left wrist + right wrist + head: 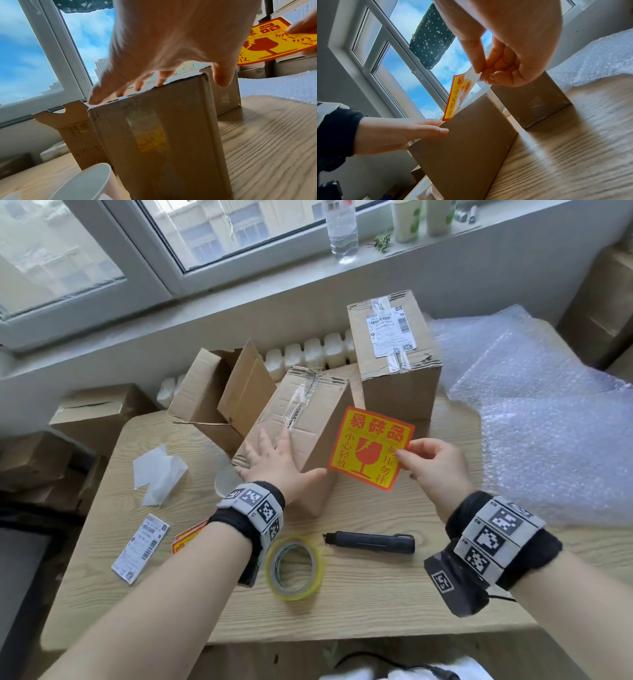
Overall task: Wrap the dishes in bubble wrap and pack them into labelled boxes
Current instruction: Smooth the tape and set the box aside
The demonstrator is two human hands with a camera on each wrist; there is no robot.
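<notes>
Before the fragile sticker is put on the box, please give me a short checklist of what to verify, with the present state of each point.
1. Sticker held: ok, the right hand pinches its edge.
2. Box steadied: ok, the left hand rests flat on it with straight fingers.
3. Box sealed: ok, tape runs along its top seam.
4. Target face bare: ok, the side facing the sticker is plain cardboard.
5. Sticker backing peeled: cannot tell.
6. Sticker touching box: not ok, not yet pressed on.

left hand [274, 463] flat on taped box [301, 419]; right hand [435, 463] pinches fragile sticker [371, 448], apparently unstuck
</notes>
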